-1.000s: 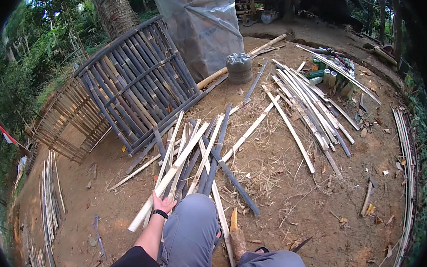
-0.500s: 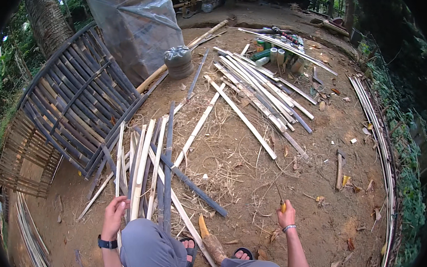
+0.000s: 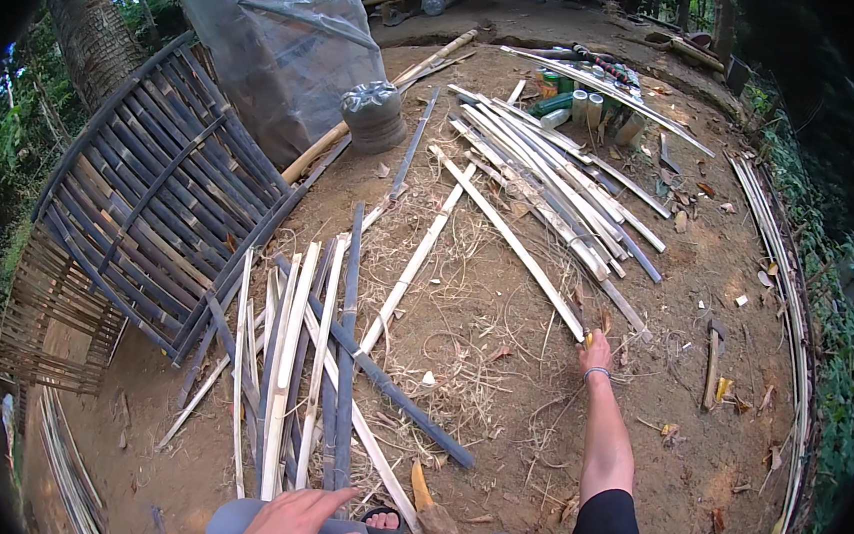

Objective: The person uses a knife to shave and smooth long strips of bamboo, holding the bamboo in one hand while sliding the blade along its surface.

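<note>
My right hand (image 3: 594,353) reaches forward, closed around a knife with a yellow handle (image 3: 589,338); its thin blade is hard to make out against the soil. Right beside that hand lies the near end of a long pale bamboo strip (image 3: 518,253). Whether hand and strip touch, I cannot tell. My left hand (image 3: 294,526) hovers over my left knee with fingers apart and nothing in them. Just beyond it is a pile of split bamboo strips (image 3: 285,366), some pale, some dark. A wooden block (image 3: 440,531) with a pointed orange-yellow tip rests between my feet.
More pale strips (image 3: 544,181) fan out ahead, near green bottles and bamboo tubes (image 3: 579,108). A hammer-like tool (image 3: 712,365) lies at right. Curly shavings (image 3: 452,390) cover the middle ground. A dark bamboo panel (image 3: 152,195) leans at left, by a plastic-covered frame (image 3: 284,50).
My right arm has stretched forward with the knife, up to the strip's end. My left hand has come down and right, from beside the strip pile to over my knee. The view has shifted slightly.
</note>
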